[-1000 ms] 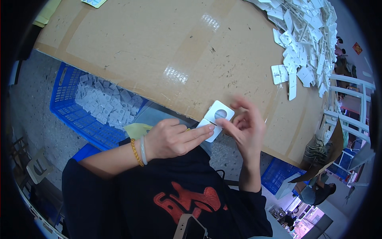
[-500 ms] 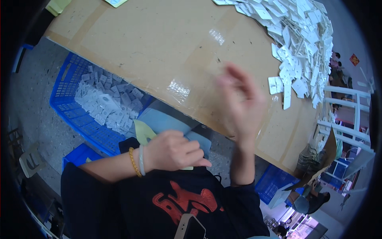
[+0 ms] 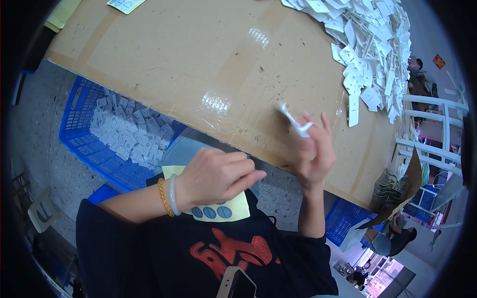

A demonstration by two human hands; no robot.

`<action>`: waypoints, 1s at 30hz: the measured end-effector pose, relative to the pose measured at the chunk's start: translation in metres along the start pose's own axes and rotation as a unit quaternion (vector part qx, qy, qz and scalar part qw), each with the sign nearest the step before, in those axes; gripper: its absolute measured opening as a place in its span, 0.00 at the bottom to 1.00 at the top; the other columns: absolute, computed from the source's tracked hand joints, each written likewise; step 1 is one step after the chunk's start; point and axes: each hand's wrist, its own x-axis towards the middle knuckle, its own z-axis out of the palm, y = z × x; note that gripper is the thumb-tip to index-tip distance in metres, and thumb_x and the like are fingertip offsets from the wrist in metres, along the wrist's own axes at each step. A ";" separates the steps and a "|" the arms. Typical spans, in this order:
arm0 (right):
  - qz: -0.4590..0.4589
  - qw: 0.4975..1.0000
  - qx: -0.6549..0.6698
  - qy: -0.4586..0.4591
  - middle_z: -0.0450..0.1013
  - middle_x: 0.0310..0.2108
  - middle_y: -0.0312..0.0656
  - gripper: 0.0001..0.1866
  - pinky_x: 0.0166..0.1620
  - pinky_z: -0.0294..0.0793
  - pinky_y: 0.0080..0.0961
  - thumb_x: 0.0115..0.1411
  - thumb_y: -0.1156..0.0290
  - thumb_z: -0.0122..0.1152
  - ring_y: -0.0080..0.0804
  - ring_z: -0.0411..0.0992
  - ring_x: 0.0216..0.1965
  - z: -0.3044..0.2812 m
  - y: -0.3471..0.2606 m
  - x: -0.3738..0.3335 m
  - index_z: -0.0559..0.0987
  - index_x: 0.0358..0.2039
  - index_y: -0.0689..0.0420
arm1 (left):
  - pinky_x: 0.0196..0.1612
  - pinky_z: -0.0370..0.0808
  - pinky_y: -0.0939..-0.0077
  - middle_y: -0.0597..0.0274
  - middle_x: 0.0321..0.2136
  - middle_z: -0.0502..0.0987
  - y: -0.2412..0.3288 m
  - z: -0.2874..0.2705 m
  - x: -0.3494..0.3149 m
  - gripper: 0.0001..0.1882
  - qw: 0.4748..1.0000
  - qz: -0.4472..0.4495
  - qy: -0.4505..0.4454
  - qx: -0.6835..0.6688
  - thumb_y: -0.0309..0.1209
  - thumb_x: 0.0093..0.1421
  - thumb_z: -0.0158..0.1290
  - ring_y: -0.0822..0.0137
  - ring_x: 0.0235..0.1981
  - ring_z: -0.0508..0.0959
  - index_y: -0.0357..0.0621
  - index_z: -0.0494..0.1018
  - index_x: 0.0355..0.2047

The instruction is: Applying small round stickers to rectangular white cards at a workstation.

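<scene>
My right hand (image 3: 318,151) is raised over the near edge of the table, its fingers closed on a small white plastic piece (image 3: 300,129), which is blurred by motion. My left hand (image 3: 216,174) is in front of my body with curled fingers and the thumb pressed along them. Whatever it may hold is hidden. Beneath that hand a pale yellow sticker sheet (image 3: 237,206) with round grey-blue stickers lies on my lap, partly covered by the hand. A large heap of flat white plastic pieces (image 3: 370,54) covers the far right of the table.
The cardboard-topped table (image 3: 189,59) stretches ahead. A blue basket (image 3: 74,131) with many small white pieces stands below its left edge. Another sticker sheet (image 3: 126,4) lies at the far left. A blue crate (image 3: 343,218) and a cardboard flap (image 3: 402,186) are at the right.
My right hand has taken a white piece from the heap's near edge and drawn it slightly back toward me. My left hand has risen a little, and more of the sticker sheet shows.
</scene>
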 end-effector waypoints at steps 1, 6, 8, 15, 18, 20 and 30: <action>0.074 0.994 0.075 0.036 0.78 0.39 0.44 0.12 0.53 0.69 0.33 0.68 0.68 0.53 0.37 0.74 0.46 -0.002 0.001 0.005 0.80 0.38 0.64 | 0.18 0.66 0.72 0.66 0.17 0.74 0.004 0.002 -0.001 0.11 1.000 0.000 -0.005 -0.013 0.36 0.56 0.63 0.65 0.14 0.73 0.47 0.74 0.24; 0.196 0.955 0.204 -0.091 0.63 0.21 0.32 0.18 0.28 0.57 0.24 0.71 0.64 0.51 0.17 0.56 0.26 0.006 0.037 0.033 0.74 0.28 0.65 | 0.19 0.68 0.75 0.69 0.19 0.77 0.010 0.003 0.010 0.10 0.998 -0.041 0.037 -0.001 0.35 0.56 0.63 0.68 0.14 0.75 0.50 0.77 0.37; 0.232 0.957 0.164 -0.065 0.63 0.19 0.32 0.20 0.27 0.57 0.25 0.70 0.61 0.54 0.19 0.57 0.24 0.006 0.033 0.038 0.75 0.27 0.65 | 0.19 0.68 0.77 0.68 0.22 0.78 0.005 0.002 0.013 0.09 0.999 0.017 0.029 0.036 0.35 0.56 0.63 0.69 0.15 0.75 0.50 0.78 0.36; 0.109 0.994 0.004 0.013 0.77 0.33 0.43 0.10 0.33 0.68 0.29 0.61 0.66 0.64 0.30 0.71 0.30 -0.005 0.033 0.043 0.82 0.35 0.61 | 0.20 0.70 0.76 0.70 0.27 0.78 0.010 0.018 0.025 0.08 0.986 0.101 -0.099 0.086 0.36 0.59 0.58 0.68 0.16 0.73 0.49 0.79 0.36; -0.060 0.994 0.035 -0.087 0.77 0.45 0.46 0.15 0.42 0.74 0.33 0.55 0.71 0.68 0.37 0.76 0.43 -0.007 0.038 0.049 0.81 0.44 0.59 | 0.20 0.70 0.76 0.68 0.33 0.80 0.010 0.025 0.028 0.09 0.993 0.028 -0.100 0.051 0.36 0.60 0.58 0.67 0.17 0.75 0.50 0.79 0.39; 0.090 0.988 0.038 -0.117 0.77 0.38 0.45 0.15 0.38 0.74 0.29 0.58 0.70 0.66 0.31 0.76 0.37 -0.013 0.033 0.036 0.79 0.45 0.60 | 0.20 0.70 0.78 0.67 0.43 0.81 0.009 0.028 0.029 0.13 0.994 0.034 -0.062 0.084 0.37 0.61 0.57 0.70 0.18 0.76 0.50 0.79 0.45; 0.308 0.946 -0.080 0.065 0.75 0.22 0.44 0.16 0.28 0.72 0.28 0.66 0.60 0.60 0.28 0.73 0.22 -0.013 0.037 0.005 0.80 0.48 0.56 | 0.20 0.64 0.83 0.69 0.51 0.80 0.003 0.022 0.032 0.20 0.961 0.052 -0.017 0.272 0.37 0.56 0.60 0.77 0.16 0.73 0.48 0.79 0.50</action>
